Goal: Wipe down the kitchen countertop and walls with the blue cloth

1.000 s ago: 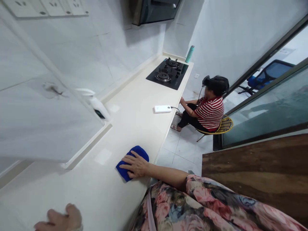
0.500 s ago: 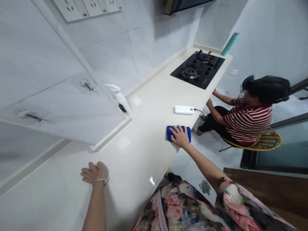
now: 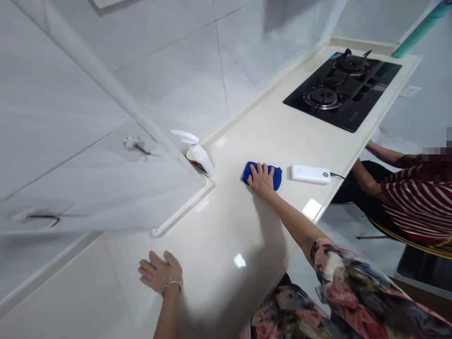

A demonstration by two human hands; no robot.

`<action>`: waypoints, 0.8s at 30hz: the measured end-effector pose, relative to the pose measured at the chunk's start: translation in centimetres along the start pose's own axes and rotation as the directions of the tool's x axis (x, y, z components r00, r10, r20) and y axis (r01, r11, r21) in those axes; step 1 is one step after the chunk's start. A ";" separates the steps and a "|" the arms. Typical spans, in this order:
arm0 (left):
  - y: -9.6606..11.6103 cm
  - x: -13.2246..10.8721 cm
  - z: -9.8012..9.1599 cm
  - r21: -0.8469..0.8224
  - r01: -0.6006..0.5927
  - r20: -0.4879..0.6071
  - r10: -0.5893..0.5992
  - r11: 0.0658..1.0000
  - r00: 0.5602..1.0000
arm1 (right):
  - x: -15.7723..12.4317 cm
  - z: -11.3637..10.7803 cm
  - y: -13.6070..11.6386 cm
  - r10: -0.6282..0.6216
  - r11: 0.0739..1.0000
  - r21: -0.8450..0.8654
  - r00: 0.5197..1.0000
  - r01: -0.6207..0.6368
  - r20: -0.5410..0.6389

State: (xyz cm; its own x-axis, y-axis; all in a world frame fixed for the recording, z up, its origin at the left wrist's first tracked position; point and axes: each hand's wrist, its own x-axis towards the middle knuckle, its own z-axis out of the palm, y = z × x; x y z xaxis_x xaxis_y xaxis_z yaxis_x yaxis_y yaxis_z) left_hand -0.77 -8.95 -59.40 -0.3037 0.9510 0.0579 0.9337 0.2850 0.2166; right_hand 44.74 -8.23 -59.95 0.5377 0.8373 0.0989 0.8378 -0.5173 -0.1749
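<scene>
My right hand presses down on a folded blue cloth on the cream countertop. Its fingers are spread over the cloth and hold it against the surface. To the lower left, my left hand is open, palm down with fingers apart, and a bracelet circles its wrist. Nothing is in it. A white spray bottle stands by the wall corner, left of the cloth. Just right of the cloth lies a white power bank with a black cable plugged in.
A black gas hob is set into the far counter, with a green tube behind it. Another person in a striped shirt sits beyond the counter's right edge. Wall hooks hang on the tiled wall corner at left.
My right hand has slid the blue cloth from the counter's front edge inward, toward the wall and spray bottle. My left hand stays open on the left. The view has shifted.
</scene>
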 end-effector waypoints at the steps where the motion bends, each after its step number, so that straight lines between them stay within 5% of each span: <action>1: -0.1 0.0 0.1 0.009 -0.004 -0.008 0.004 1.000 1.000 | 1.7 0.3 -0.6 -0.018 1.000 0.008 1.000 0.018 0.002; 9: -1.1 0.5 0.6 0.045 0.029 -0.032 -0.028 0.999 0.999 | 14.3 3.1 -3.6 -0.095 0.990 0.097 0.991 0.104 -0.099; 14: -1.5 0.7 0.6 0.073 0.022 -0.027 -0.020 0.997 0.999 | 19.6 4.3 -4.3 -0.064 0.986 0.152 0.996 0.073 -0.064; 18: -1.8 0.9 0.6 0.093 -0.006 -0.045 0.010 0.996 0.999 | 20.8 5.0 -6.7 -0.010 0.985 0.170 0.996 0.024 -0.083; 24: -1.9 1.2 0.8 0.107 -0.005 -0.056 0.011 0.994 0.998 | 18.0 5.1 -12.2 -0.287 0.936 0.180 0.951 0.304 -0.113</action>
State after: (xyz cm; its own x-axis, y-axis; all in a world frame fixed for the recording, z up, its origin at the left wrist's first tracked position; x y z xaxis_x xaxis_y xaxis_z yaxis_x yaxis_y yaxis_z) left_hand -2.77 -8.21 -60.53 -0.3038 0.9458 0.1150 0.9500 0.2916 0.1113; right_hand 43.77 14.06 -61.00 0.2819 0.9250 0.2549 0.9300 -0.1981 -0.3096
